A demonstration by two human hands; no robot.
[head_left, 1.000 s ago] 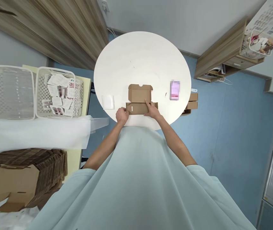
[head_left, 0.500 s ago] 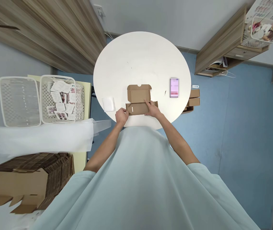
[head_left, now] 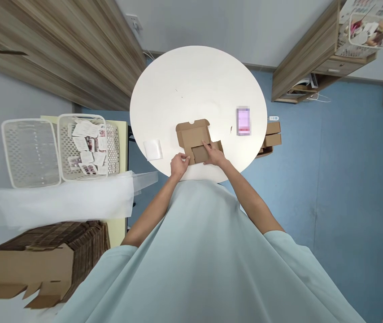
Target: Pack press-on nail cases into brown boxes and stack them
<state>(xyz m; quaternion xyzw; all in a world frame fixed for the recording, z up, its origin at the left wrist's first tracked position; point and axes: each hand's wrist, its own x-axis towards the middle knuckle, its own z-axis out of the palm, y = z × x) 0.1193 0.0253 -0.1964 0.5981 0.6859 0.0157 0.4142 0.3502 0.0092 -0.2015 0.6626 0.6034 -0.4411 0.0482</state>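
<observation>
A brown cardboard box (head_left: 194, 134), partly folded with its lid flap laid back, lies near the front edge of the round white table (head_left: 198, 80). My left hand (head_left: 180, 166) pinches the box's near left corner, fingers closed on the cardboard. On the right side, my right hand (head_left: 214, 154) grips the side wall, with a finger reaching over into the box. A small side flap (head_left: 219, 146) stands out beyond the right fingers. To the left of the box is a white square packet (head_left: 153, 150).
A phone (head_left: 243, 121) with a blurred screen lies at the table's right. On the left are a basket of packets (head_left: 83, 117), another white basket (head_left: 30, 154), white sheeting (head_left: 60, 199) and stacked flat cardboard boxes (head_left: 30, 267). Brown boxes (head_left: 272, 134) sit beyond the table's right edge.
The box has turned a little and its left side flap has folded inward. My left hand has moved right along with that side. My right hand stays on the right side.
</observation>
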